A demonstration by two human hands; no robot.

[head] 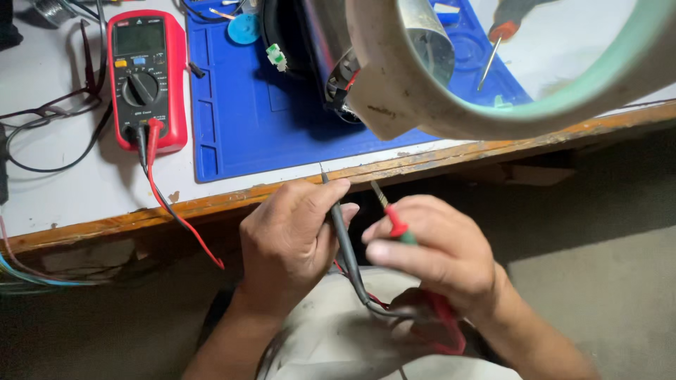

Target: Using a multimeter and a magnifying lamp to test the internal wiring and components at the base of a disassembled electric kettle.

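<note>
While probes hover near the bench edge, left hand (pixel 285 243) pinches black probe (pixel 343 232); right hand (pixel 429 250) grips red probe (pixel 394 224).
Tips sit close; touching could short the red multimeter's (pixel 146 77) reading.

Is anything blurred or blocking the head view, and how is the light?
Head view: a pale ring-shaped rim looms close, soft and out of focus, covering the upper right; the multimeter and both hands, left hand and right hand, are sharp; light is even, dark below the table edge.

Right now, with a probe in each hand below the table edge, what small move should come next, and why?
Probably lift both probes up to the table. The left hand pinches the black probe and the right hand the red probe, tips free in the air; the red multimeter and the device on the blue mat lie above.
</note>
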